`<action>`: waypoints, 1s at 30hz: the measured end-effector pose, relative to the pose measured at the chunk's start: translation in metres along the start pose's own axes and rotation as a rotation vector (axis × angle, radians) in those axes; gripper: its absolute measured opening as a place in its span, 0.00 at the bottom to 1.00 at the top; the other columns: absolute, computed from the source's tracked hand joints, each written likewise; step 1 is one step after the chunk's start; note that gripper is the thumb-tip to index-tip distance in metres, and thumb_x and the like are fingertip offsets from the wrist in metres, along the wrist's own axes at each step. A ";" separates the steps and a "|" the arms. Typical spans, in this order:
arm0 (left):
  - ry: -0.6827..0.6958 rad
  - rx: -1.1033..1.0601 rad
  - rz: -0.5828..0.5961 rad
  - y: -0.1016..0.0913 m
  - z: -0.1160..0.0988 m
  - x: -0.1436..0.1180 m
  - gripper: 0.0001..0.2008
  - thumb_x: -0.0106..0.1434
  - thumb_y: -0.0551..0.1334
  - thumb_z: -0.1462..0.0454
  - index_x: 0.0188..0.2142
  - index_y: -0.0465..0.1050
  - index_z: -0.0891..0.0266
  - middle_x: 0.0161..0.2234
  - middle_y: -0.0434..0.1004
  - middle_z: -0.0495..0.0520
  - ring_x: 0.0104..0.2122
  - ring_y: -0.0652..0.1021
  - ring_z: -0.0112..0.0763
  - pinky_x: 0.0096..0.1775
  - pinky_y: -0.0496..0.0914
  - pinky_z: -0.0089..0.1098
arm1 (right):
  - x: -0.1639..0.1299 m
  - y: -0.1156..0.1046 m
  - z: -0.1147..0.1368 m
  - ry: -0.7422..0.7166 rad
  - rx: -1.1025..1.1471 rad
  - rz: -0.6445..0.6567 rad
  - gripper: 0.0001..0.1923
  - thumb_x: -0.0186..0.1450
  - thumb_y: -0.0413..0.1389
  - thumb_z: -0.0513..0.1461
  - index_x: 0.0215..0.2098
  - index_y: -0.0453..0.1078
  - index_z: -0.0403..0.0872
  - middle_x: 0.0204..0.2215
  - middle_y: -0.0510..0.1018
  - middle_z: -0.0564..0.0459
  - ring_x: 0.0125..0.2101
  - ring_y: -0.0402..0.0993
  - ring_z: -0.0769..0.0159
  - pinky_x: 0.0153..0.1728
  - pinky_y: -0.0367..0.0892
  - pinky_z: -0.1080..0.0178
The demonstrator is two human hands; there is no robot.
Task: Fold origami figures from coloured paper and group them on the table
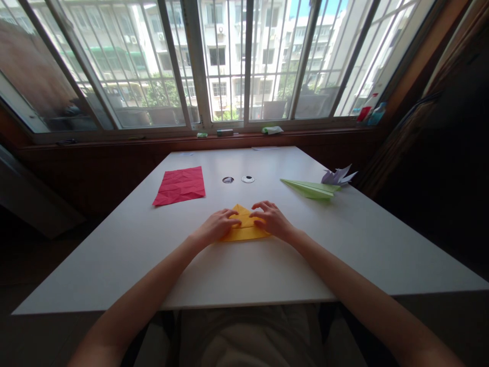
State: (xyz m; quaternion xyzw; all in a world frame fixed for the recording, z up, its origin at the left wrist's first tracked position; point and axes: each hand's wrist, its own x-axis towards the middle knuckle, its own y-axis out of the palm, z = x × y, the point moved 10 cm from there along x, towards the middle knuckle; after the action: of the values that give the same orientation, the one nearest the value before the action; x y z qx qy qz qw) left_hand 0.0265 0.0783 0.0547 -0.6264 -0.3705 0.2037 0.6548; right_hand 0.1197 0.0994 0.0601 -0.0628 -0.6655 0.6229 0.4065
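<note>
Forearms reaching in from the near edge, converging over the middle of the white tabletop [344, 244]. Left hand [217, 227] pressed flat on the left part of a folded yellow paper [244, 232], fingers spread and pointing inward toward the centre crease. Right hand [272, 220] likewise laid palm-down on the right part, fingertips almost meeting those of the left over the paper's midline. Neither hand closed around anything; both flat, pinning the sheet to the surface. Yellow paper directly under and between the hands, folded to a point aimed away from the body, long axis running near to far, wide base toward the near edge. Both hands about equally close to it, one on each side.

Farther off, to the left, a creased red sheet [180, 185] lying flat, well apart. Near the centre beyond the yellow point, two small round marks or holes [238, 179]. To the right, a green paper plane [311, 188], with a pale purple folded figure [338, 176] just beside its tail. Beyond, a windowsill [229, 133] with small items, barred windows, apartment blocks outside.
</note>
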 end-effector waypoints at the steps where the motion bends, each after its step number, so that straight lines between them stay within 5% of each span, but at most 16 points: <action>1: 0.032 0.026 -0.017 0.000 -0.005 0.001 0.14 0.60 0.50 0.67 0.42 0.69 0.53 0.51 0.64 0.52 0.50 0.65 0.37 0.50 0.61 0.38 | 0.000 0.000 0.004 -0.030 -0.006 0.002 0.09 0.58 0.52 0.34 0.35 0.71 0.50 0.42 0.70 0.49 0.43 0.64 0.60 0.44 0.59 0.56; 8: 0.038 -0.118 0.010 0.021 -0.015 0.002 0.18 0.63 0.46 0.67 0.51 0.60 0.60 0.51 0.65 0.56 0.50 0.66 0.31 0.50 0.62 0.33 | -0.002 0.019 0.025 -0.061 0.077 0.116 0.14 0.64 0.43 0.34 0.40 0.69 0.48 0.35 0.74 0.49 0.37 0.67 0.65 0.35 0.65 0.63; 16: -0.204 -0.147 0.065 0.047 0.014 0.000 0.29 0.62 0.43 0.51 0.58 0.47 0.63 0.60 0.46 0.59 0.59 0.48 0.37 0.57 0.48 0.41 | -0.001 0.037 0.019 0.004 0.133 0.154 0.26 0.64 0.41 0.48 0.57 0.53 0.46 0.55 0.59 0.44 0.56 0.53 0.58 0.54 0.53 0.52; 30: -0.396 -0.091 0.106 0.051 0.048 -0.005 0.33 0.59 0.41 0.46 0.58 0.47 0.63 0.60 0.43 0.62 0.60 0.45 0.43 0.55 0.48 0.46 | -0.005 0.044 0.006 0.110 0.098 0.263 0.35 0.61 0.37 0.56 0.58 0.51 0.43 0.58 0.53 0.42 0.58 0.45 0.56 0.55 0.46 0.52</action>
State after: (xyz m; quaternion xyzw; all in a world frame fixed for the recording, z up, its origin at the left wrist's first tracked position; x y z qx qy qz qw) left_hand -0.0023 0.1134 0.0011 -0.6216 -0.4673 0.3402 0.5287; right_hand 0.1006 0.1011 0.0192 -0.1637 -0.5971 0.6981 0.3597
